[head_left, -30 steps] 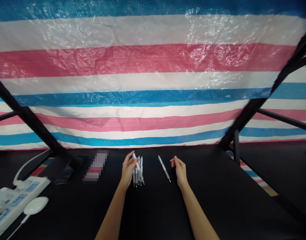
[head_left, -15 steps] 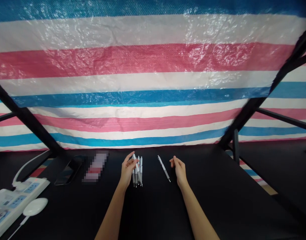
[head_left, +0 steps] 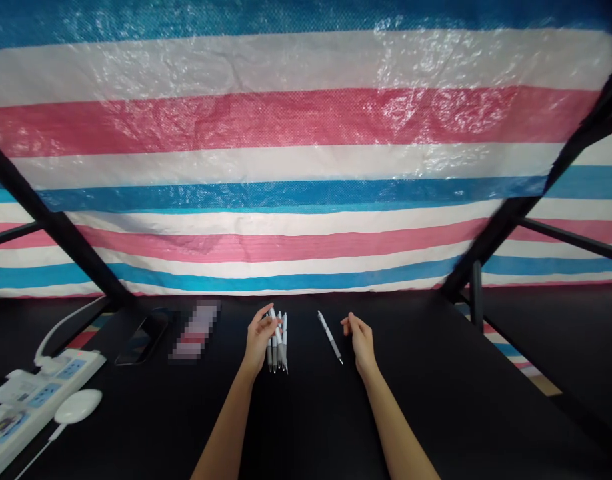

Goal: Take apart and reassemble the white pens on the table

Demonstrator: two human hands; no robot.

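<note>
Several white pens with grey grips (head_left: 278,343) lie side by side on the black table (head_left: 316,413). My left hand (head_left: 259,339) rests at their left side, thumb and fingers pinched on one pen of the bunch. A single white pen (head_left: 330,337) lies apart to the right, slanted. My right hand (head_left: 359,341) hovers just right of that pen with loosely curled fingers, touching nothing.
A dark phone (head_left: 142,337) and a blurred small object (head_left: 195,330) lie at the left. A white power strip (head_left: 31,400) and a white oval device (head_left: 78,406) sit at the far left. Black frame bars (head_left: 61,233) cross a striped tarp (head_left: 306,167) behind.
The pen in my left hand has tilted down closer to the bunch. Both hands stay nearly where they were; the view shifted slightly.
</note>
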